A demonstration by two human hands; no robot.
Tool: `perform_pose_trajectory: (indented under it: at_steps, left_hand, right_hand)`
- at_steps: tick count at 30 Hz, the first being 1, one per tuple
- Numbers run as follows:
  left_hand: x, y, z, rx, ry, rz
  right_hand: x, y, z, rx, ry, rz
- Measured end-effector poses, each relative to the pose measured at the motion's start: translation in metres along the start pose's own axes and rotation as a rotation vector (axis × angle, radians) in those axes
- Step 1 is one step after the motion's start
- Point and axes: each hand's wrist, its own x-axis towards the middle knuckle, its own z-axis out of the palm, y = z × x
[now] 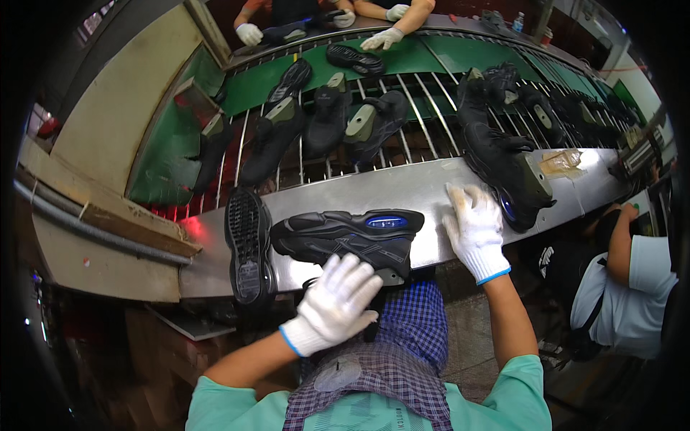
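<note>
A black sneaker (352, 241) lies on its side on the metal ledge in front of me, its blue sole window facing away from me. My left hand (334, 305), in a white knit glove, is open with its fingers stretched over the near side of this shoe; it does not grip it. Left of the shoe is a black sole (248, 241) with its tread up. My right hand (476, 226), gloved too, is open over the ledge (438, 183), fingers apart and holding nothing. Beside it, a black sneaker (507, 165) with a pale shoe last in it hangs partly over the ledge.
Behind the ledge, a roller conveyor (424, 115) carries several black shoes on lasts. Gloved hands (384, 37) of people show at the far side. A wooden panel (136, 93) borders the left. Another person (618, 280) is at the right. Brown tape (562, 164) sticks to the ledge.
</note>
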Motion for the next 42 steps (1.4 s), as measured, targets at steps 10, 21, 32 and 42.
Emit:
perform_pose_trajectory:
  at_steps: [10, 21, 32, 42]
  left_hand:
    - [0.019, -0.041, -0.018, 0.117, 0.384, 0.027]
    - [0.087, -0.018, -0.057, -0.236, 0.509, -0.058]
    - [0.026, 0.017, -0.008, -0.082, 0.203, 0.435]
    - [0.020, -0.027, -0.045, 0.082, 0.331, 0.156]
  right_hand:
    - [0.021, -0.079, -0.009, 1.174, -0.162, 0.240]
    - [0.041, -0.079, -0.041, 1.199, 0.147, 0.420]
    - [0.010, -0.026, -0.100, 1.020, -1.086, 0.227]
    - [-0.054, -0.087, -0.040, 2.511, -0.445, 0.963]
